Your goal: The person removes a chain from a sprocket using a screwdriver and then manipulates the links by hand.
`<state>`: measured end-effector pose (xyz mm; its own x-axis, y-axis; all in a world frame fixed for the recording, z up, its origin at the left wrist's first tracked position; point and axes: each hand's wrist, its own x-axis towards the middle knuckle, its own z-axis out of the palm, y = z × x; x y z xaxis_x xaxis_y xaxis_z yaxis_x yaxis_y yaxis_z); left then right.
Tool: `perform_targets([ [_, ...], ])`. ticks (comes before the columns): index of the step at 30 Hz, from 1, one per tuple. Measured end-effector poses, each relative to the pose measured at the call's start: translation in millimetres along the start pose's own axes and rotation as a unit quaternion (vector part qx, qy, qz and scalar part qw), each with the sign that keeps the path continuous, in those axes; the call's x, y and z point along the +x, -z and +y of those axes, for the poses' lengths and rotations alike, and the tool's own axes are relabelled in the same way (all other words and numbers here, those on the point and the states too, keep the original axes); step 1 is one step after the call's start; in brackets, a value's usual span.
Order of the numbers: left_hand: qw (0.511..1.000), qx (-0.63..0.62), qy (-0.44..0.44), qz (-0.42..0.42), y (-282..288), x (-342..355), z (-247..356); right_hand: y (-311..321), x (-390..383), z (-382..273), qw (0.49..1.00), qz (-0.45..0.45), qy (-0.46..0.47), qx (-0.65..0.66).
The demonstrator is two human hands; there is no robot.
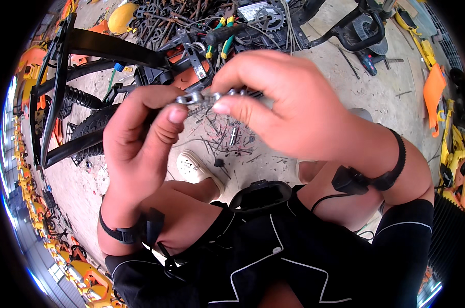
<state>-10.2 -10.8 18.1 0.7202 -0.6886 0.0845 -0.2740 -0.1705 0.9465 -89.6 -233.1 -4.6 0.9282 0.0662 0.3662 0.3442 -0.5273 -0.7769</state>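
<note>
A short stretch of silver metal roller chain point(197, 98) is held up in front of me between both hands. My left hand point(142, 136) grips its left end, with the thumb and bent fingers around it. My right hand point(273, 102) pinches the chain farther right between thumb and curled fingers, which partly hide it. Behind the hands are pliers with green and yellow handles point(226, 41) and a toothed chainring point(271, 19) on a pile of dark metal parts.
A black tubular frame with shock springs point(86, 97) stands at left. A drill point(367, 62) and black metal bars lie upper right. Small scraps and a silver cylinder point(233, 136) litter the floor near my shoe point(196, 169). Yellow and orange machines point(86, 277) line both sides.
</note>
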Motion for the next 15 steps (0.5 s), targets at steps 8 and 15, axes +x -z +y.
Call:
perform_targets([
  [8,0.999,0.036,-0.003,0.012,-9.8,2.9,-3.9,-7.2,0.6,1.2,1.0,0.009,0.005,0.027],
  [15,0.997,0.067,-0.019,-0.013,-7.2,3.3,-5.6,-10.1,-1.5,3.8,1.0,0.006,0.007,0.025],
])
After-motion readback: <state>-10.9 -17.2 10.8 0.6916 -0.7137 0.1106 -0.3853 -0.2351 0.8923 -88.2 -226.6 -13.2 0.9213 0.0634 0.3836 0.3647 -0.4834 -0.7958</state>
